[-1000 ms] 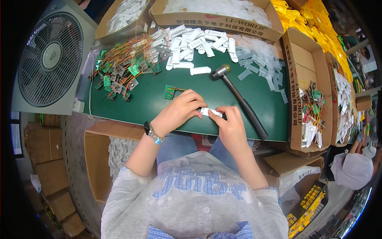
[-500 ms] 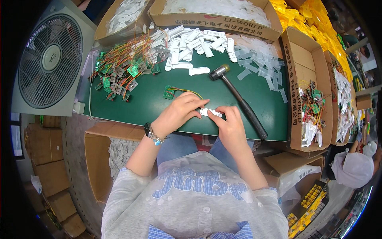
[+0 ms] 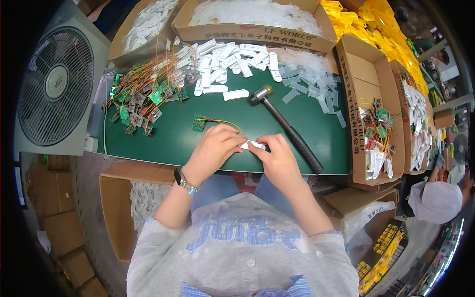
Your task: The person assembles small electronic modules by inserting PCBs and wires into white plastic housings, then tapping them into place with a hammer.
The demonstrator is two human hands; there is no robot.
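Observation:
My left hand and my right hand meet above the near edge of a green work table. Between them is a small, long white plastic piece; the left fingertips pinch its left end, the right thumb and fingers grip its right end. Fingers cover part of it. Thin yellow and red wires run from the left fingertips to a small green circuit board lying on the table beyond my left hand. To the right of my hands a black-handled hammer lies slantwise, its head pointing away.
Heaped at the back are wired circuit boards, white plastic pieces and translucent strips. Cardboard boxes stand behind and at the right. A fan is at the left. Another person in a white cap is far right.
The whole view has shifted slightly, so the table things appear further left. Both hands stay closed around the white plastic piece, with little movement of the fingers.

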